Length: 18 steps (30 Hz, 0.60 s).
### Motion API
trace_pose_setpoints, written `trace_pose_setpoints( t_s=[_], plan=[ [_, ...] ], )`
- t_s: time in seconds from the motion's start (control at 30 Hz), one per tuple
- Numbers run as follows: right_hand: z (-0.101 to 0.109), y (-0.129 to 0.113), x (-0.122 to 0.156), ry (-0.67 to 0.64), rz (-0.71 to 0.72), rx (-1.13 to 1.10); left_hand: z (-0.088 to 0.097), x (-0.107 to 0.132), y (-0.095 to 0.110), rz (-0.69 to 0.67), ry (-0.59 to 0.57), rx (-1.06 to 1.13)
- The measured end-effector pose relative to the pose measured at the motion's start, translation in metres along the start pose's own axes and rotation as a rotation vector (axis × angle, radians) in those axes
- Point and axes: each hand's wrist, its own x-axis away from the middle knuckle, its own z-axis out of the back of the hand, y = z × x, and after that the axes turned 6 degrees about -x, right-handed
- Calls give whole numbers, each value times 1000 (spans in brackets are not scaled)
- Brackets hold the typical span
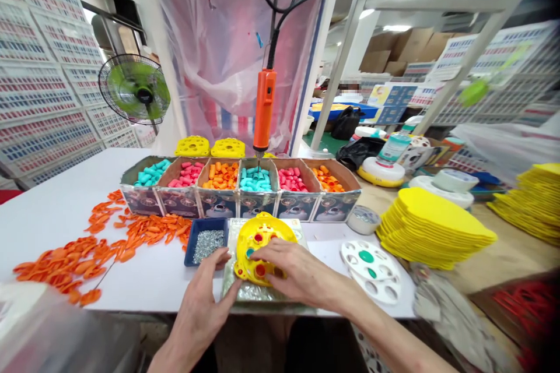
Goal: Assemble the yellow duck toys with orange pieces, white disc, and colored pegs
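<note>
A round yellow plastic plate (245,239) with holes and small ears lies on a film-covered block (230,288) in front of me. Red pieces (260,271) and a teal piece (249,253) show in its holes. My right hand (291,265) lies over the plate's right side, its fingers bent down onto it; whatever is under the palm is hidden. My left hand (205,288) is at the plate's left edge, thumb and fingers apart, the thumb tip close to the rim. Beside it stands a blue tray (188,253) of small metal screws (209,243).
Compartment boxes (219,201) hold teal, pink and orange pieces. An orange electric screwdriver (265,108) hangs above them. Loose orange parts (83,259) spread at left. White perforated plates (371,268), a tape roll (364,219) and stacked yellow sheets (431,230) are at right.
</note>
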Motion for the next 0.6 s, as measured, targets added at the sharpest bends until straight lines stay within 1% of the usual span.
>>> trace_pose_setpoints(
  t_s=[0.1, 0.23, 0.43, 0.6],
  plan=[
    [-3, 2, 0, 17, -24, -13, -2, 1, -1, 20, -21, 9],
    [-7, 6, 1, 48, -9, -2, -3, 1, -1, 28, -32, 15],
    [-11, 7, 1, 72, 19, 83, -5, 1, 0, 8, -34, 25],
    [-13, 9, 1, 94, -16, 110, -8, 3, 0, 13, -61, 30]
  ],
)
